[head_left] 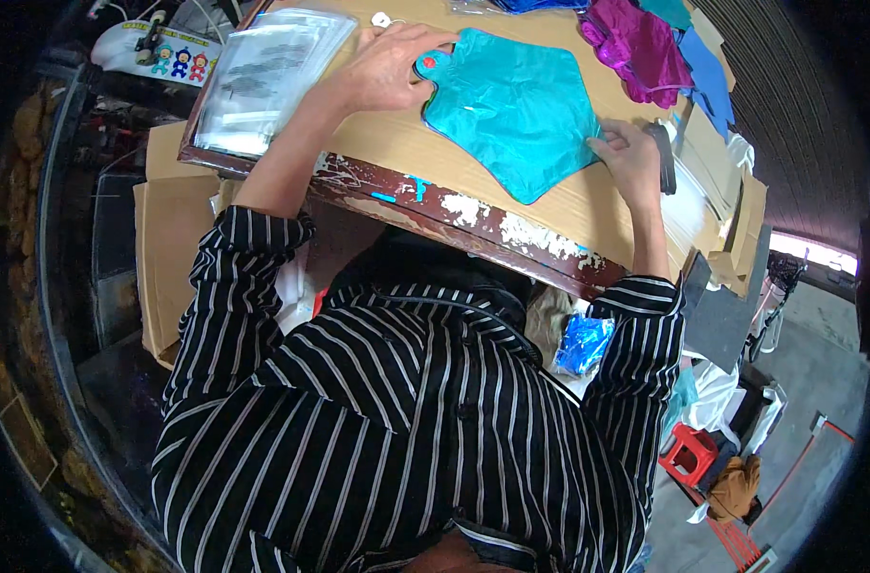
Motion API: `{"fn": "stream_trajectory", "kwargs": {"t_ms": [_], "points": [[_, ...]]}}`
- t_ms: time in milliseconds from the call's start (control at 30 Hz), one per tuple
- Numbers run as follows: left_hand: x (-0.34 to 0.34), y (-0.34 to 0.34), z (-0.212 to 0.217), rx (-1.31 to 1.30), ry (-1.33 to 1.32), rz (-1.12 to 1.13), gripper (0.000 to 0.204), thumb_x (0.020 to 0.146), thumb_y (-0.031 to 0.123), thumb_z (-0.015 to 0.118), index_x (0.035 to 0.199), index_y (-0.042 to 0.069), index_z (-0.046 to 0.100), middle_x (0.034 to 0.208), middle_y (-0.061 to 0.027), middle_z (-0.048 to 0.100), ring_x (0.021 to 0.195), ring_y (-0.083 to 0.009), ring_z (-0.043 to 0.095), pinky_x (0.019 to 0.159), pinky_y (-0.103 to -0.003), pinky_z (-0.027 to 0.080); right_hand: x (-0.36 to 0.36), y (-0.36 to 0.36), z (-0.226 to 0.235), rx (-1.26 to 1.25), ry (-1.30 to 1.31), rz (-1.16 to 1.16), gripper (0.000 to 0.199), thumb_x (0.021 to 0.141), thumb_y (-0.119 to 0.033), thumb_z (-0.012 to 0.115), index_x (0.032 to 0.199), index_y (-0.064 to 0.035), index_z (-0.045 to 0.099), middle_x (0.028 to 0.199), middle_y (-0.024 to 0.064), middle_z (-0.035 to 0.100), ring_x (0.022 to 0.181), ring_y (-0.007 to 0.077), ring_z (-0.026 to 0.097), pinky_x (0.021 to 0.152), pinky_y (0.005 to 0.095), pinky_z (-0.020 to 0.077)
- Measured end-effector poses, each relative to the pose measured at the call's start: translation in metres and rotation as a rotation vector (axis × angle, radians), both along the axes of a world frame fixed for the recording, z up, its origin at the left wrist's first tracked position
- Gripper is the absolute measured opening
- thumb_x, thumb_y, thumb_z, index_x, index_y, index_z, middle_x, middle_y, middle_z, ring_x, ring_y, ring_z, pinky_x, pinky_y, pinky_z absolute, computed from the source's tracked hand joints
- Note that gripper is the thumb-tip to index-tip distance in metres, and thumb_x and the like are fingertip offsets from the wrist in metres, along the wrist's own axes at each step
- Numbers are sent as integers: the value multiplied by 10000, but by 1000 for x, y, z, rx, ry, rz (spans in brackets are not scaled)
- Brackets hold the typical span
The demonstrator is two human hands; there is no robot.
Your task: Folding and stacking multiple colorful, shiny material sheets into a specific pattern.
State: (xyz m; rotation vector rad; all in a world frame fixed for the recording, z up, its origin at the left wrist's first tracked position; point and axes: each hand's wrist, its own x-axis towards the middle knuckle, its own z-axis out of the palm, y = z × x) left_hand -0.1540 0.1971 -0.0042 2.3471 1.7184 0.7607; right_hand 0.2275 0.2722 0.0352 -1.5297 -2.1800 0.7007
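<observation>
From the head camera, a shiny teal foil balloon [511, 110], flat and roughly pentagon-shaped with a short neck at its left end, lies on a wooden tabletop [406, 143] whose dark front edge is chipped and flecked with white and blue paint. The left hand [387, 67] rests palm-down with fingers spread, its fingertips pressing the balloon's neck beside a small red spot. The right hand [629, 153] lies on the balloon's right corner, fingers curled loosely over the foil edge; whether it pinches the foil cannot be told. Both forearms come out of rolled black sleeves with thin white stripes.

At the far left of the table sits a stack of clear glossy plastic sleeves [268, 76]. Beyond the balloon lie crumpled magenta foil pieces [635, 43] and blue foil sheets [707, 72]. Below the table edge are flat brown cardboard sheets [172, 248], a crinkled blue foil wad [583, 344] and a small red plastic stool [688, 451].
</observation>
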Motion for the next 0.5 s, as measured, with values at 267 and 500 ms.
{"fn": "stream_trajectory", "kwargs": {"t_ms": [267, 500], "points": [[-1, 2, 7, 20, 2, -93, 683, 793, 194, 672, 1463, 216, 539, 1356, -41, 644, 1330, -263, 534, 1125, -517, 327, 8, -1, 3, 72, -108, -6, 422, 802, -149, 846, 1179, 6, 738, 859, 82, 746, 743, 166, 672, 731, 314, 554], [-6, 6, 5, 103, 21, -128, 605, 848, 201, 699, 1441, 196, 575, 1405, -86, 624, 1316, -302, 550, 1157, -467, 362, 10, -22, 21, 337, -177, 418, 603, 791, -75, 784, 1362, -7, 604, 1225, 168, 668, 1039, 293, 684, 938, 343, 561]]}}
